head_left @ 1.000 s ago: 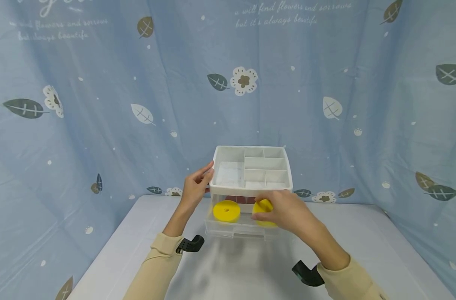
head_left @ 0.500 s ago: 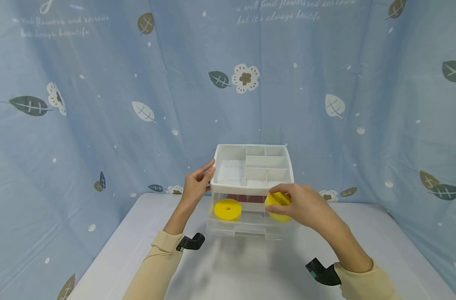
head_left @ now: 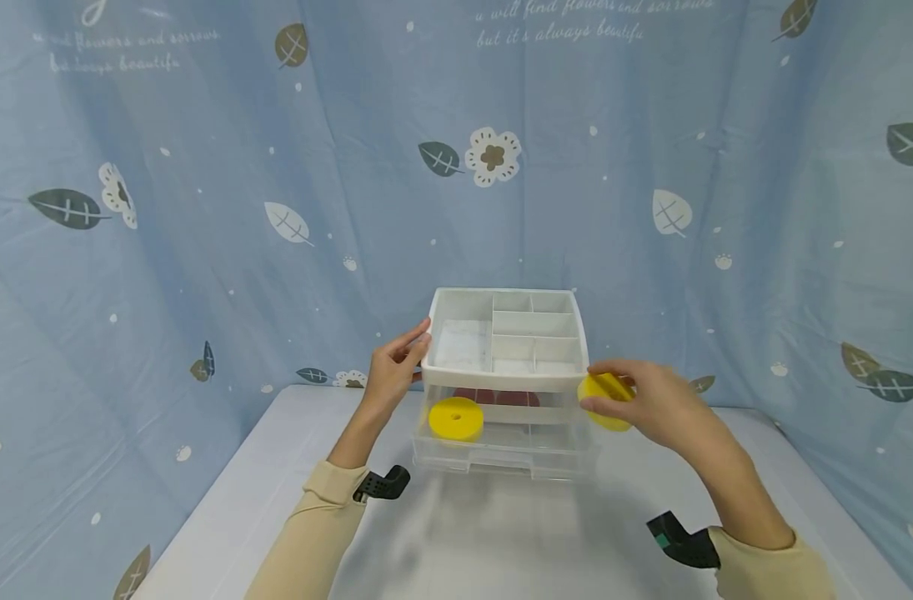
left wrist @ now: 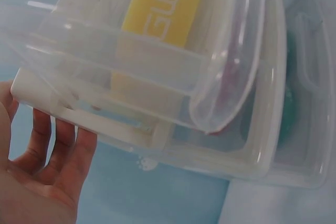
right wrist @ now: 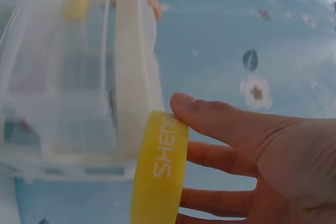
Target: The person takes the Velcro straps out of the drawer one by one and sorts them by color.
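A thick yellow disc (head_left: pixel 604 402) with white lettering on its rim (right wrist: pixel 160 174) is pinched between thumb and fingers of my right hand (head_left: pixel 662 404), just right of the drawer organizer. Inside the pulled-out clear upper drawer (head_left: pixel 501 458) lies a second yellow disc (head_left: pixel 456 419), lettered too, with a small centre hole. My left hand (head_left: pixel 388 379) rests its fingers against the left side of the organizer's white top tray (head_left: pixel 444 377). In the left wrist view, the fingertips (left wrist: pixel 84 137) touch the white side edge.
The top tray is divided into several compartments. Dark red items (head_left: pixel 518 398) show behind the open drawer. Something green (left wrist: pixel 287 111) sits in a lower drawer in the left wrist view. A blue patterned curtain (head_left: pixel 351 167) hangs behind the white table (head_left: pixel 471 550).
My right hand has lifted the right yellow disc out of the drawer and carried it rightward past the organizer's side. The left hand has stayed on the organizer.
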The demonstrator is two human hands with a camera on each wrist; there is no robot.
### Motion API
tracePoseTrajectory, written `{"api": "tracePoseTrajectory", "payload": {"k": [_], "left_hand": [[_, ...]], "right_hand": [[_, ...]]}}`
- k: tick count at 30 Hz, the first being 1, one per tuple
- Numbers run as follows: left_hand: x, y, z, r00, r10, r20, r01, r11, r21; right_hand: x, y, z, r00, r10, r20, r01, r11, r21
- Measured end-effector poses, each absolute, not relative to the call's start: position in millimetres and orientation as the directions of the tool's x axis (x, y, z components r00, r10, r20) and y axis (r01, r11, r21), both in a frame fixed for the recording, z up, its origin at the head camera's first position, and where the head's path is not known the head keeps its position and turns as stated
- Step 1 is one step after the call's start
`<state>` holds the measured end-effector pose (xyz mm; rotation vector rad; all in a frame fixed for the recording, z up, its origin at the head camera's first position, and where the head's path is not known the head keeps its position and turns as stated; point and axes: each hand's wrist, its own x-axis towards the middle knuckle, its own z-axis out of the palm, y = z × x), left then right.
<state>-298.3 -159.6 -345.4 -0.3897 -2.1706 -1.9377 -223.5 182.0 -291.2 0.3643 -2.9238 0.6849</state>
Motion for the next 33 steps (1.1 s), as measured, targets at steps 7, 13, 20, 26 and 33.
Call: {"api": "tracePoseTrajectory", "payload": {"k": [7,13,20,26,33], "left_hand": [[-299,-161,-346,-0.943,0.058,0.327,0.331,0.098,0.939],[-298,-160,-344,-0.944,0.067,0.324,0.329,0.076,0.941],[-298,-160,-345,-0.948,0.063,0.312,0.316,0.068,0.946],[-299,-161,-346,-0.943,0.071,0.325,0.329,0.057,0.943],[-299,-160,-346,-0.941,0.068,0.332,0.336,0.065,0.939]], "right_hand": [[-234,201,-308,-0.968,-0.165,0.189,-0.224,0.908,-0.355],[-249,213,-340,-0.984,-0.1,0.147,-0.144,0.934,-0.326],[-273,218,-386,-0.997,-0.029,0.076,-0.053,0.939,-0.339],[-289,219,-428,-0.993,-0.013,0.113,-0.052,0.938,-0.343],[-296,220,-466,-0.983,-0.016,0.183,-0.076,0.943,-0.325]]}}
